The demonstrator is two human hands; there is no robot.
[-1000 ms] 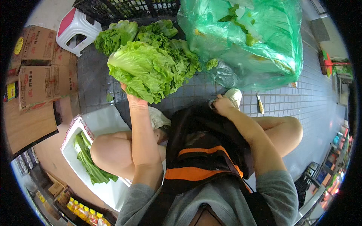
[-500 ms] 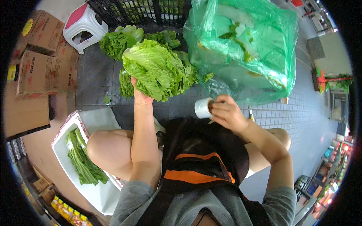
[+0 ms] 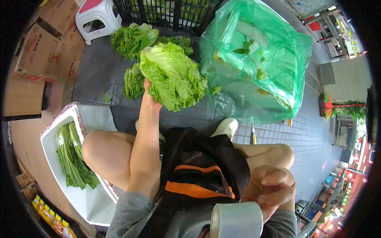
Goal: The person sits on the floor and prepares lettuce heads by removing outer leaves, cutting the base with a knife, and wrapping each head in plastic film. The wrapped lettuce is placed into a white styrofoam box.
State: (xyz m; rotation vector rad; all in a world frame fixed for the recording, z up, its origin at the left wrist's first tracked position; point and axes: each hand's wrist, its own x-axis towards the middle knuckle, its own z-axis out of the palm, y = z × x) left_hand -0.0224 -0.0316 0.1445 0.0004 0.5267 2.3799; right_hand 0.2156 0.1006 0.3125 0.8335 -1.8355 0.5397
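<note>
My left hand [image 3: 150, 96] grips a big leafy green lettuce [image 3: 172, 75] at its base and holds it up over the dark floor tiles. Close to the camera, low on the right, my right hand [image 3: 272, 188] has its fingers curled at a roll of clear tape [image 3: 238, 221]. The roll hides part of that hand and covers some of my grey shirt. More lettuce lies on the floor behind the held one, including a head [image 3: 134, 39] at the back and a smaller one [image 3: 133, 81] left of my left hand.
A green plastic bag [image 3: 254, 95] lines a container with leaf scraps at the right. Behind stand a black crate [image 3: 166, 16] and a white stool [image 3: 97, 22]. At left are cartons [image 3: 43, 55] and a white foam box [image 3: 93, 210] of long greens [image 3: 73, 158]. A knife [image 3: 253, 137] lies by my white shoe [image 3: 226, 129].
My right hand has come back with the tape roll, from beside the lettuce to close under the camera. The lettuce stays in my left hand. The view has shifted a little.
</note>
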